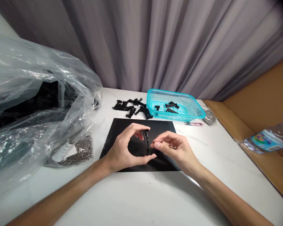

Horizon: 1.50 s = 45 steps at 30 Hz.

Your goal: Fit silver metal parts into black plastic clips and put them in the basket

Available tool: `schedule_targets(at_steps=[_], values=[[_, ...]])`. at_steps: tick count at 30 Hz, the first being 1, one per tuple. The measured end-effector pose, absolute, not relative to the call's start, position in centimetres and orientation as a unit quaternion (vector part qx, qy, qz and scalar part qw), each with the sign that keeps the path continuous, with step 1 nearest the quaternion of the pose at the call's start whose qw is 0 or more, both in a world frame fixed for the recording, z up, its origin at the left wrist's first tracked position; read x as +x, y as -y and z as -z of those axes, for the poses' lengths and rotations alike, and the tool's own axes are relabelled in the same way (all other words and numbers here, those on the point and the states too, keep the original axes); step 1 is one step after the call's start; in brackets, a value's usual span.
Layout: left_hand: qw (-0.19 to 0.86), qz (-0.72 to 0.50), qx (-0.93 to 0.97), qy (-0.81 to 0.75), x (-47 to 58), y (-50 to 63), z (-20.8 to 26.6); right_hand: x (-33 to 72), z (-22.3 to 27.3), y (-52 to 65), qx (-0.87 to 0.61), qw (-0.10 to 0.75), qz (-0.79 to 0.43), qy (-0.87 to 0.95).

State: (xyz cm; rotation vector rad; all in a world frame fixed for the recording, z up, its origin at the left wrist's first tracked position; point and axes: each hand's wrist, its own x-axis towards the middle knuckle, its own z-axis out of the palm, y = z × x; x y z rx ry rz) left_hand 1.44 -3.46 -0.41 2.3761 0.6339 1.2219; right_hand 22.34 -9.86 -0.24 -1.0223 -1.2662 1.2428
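My left hand (124, 146) grips a narrow black plastic part (147, 142) by its two ends, thumb below and fingertips above. The part stands nearly upright over a black mat (132, 163). Just to its right, my right hand (173, 146) is closed in a pinch, its fingertips close to the part's side. Small metallic bits show at the right fingers, too small to name. Whether the right fingertips touch the part I cannot tell.
Loose black plastic parts (132, 106) lie behind the mat, beside a turquoise basket (191, 117) holding several more. Pink thread snips (194, 124) lie to the right. Large plastic bags (68, 72) and a bag of small metal pieces (83, 149) fill the left. A bottle (269, 138) and cardboard (261, 91) border the right.
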Motion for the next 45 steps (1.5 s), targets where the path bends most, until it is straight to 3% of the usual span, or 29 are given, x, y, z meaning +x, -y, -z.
schedule_targets(at_steps=[7, 23, 38, 45], values=[[0.153, -0.432, 0.859, -0.226, 1.2, 3.3, 0.4, 22.6, 0.0, 10.2, -0.47, 0.494, -0.418, 0.6], [0.107, -0.413, 0.879, -0.213, 0.8, 3.0, 0.6, 22.2, -0.5, 10.6, -0.447, 0.45, -0.357, 0.686], [0.017, -0.391, 0.907, -0.153, 0.6, 2.5, 0.6, 22.9, -1.0, 10.6, -0.415, 0.34, -0.291, 0.792], [0.05, -0.398, 0.906, -0.139, 0.4, 2.7, 0.5, 23.2, -1.4, 10.5, -0.407, 0.341, -0.33, 0.781]])
